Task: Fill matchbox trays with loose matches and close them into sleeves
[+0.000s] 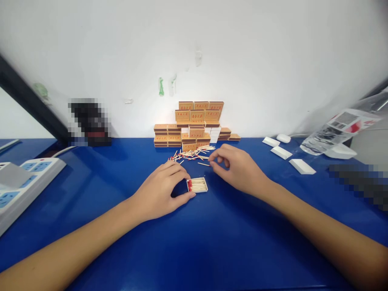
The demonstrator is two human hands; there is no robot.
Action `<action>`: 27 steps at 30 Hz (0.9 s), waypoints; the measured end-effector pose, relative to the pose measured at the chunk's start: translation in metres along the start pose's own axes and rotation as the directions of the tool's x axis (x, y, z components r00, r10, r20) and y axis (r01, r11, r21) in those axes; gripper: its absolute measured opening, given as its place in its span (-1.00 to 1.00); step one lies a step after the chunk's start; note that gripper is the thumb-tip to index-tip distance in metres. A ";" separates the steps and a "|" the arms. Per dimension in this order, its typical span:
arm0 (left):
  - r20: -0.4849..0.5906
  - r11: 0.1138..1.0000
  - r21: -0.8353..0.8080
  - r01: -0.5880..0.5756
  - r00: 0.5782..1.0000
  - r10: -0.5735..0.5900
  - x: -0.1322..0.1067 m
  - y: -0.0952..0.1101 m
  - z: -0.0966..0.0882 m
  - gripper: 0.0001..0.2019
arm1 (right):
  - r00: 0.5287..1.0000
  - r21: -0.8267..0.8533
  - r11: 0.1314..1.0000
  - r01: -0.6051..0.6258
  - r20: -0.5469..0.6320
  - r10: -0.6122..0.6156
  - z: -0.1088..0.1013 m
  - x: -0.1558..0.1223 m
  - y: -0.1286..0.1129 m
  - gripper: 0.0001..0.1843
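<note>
My left hand [162, 189] grips the left end of a small open matchbox tray [197, 185] lying on the blue table [194, 238]; red-tipped matches fill the tray. My right hand [238, 167] hovers just beyond the tray, fingers curled in a pinch beside a loose match [203, 164]; whether it holds one I cannot make out. A pile of loose matches [190, 154] lies just behind both hands. Stacked orange matchboxes [195, 124] stand against the white wall.
A white power strip [21, 182] sits at the left edge. Several white empty trays [291, 158] lie at the right, near a tilted plastic water bottle [339, 131]. A dark blurred object [89, 121] stands at the back left.
</note>
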State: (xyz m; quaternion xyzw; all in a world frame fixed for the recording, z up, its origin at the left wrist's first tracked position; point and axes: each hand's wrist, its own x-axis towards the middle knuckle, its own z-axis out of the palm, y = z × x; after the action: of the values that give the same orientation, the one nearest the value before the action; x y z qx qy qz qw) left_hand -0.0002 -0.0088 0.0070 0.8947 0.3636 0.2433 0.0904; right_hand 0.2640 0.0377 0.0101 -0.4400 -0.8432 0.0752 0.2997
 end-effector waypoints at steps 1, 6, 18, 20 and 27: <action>-0.006 1.000 0.007 0.004 1.000 -0.004 0.000 0.000 0.000 -0.77 | 0.999 -0.028 0.998 -0.054 -0.009 0.054 0.000 0.001 0.005 -0.92; -0.020 1.000 0.012 0.004 1.000 -0.004 0.000 0.000 0.000 -0.78 | 0.994 -0.002 1.000 -0.012 0.113 0.012 0.008 0.005 0.018 -0.92; 0.002 1.000 0.003 -0.011 1.000 0.011 0.000 0.000 0.000 -0.78 | 0.957 0.106 0.977 0.185 0.207 -0.204 0.003 0.009 0.023 -0.64; 0.005 1.000 0.002 -0.003 1.000 0.003 0.000 0.000 0.000 -0.79 | 0.931 0.147 0.956 0.254 0.232 -0.283 0.004 0.010 0.025 -0.57; 0.002 1.000 -0.011 0.014 1.000 -0.014 0.001 0.001 0.000 -0.78 | 0.949 0.063 0.972 0.228 0.211 -0.236 0.005 0.013 0.033 -0.83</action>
State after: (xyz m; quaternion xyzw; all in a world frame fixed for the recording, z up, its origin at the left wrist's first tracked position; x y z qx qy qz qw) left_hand 0.0008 -0.0086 0.0079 0.8919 0.3683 0.2439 0.0972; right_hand 0.2785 0.0684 -0.0011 -0.3212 -0.9151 0.1029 0.2211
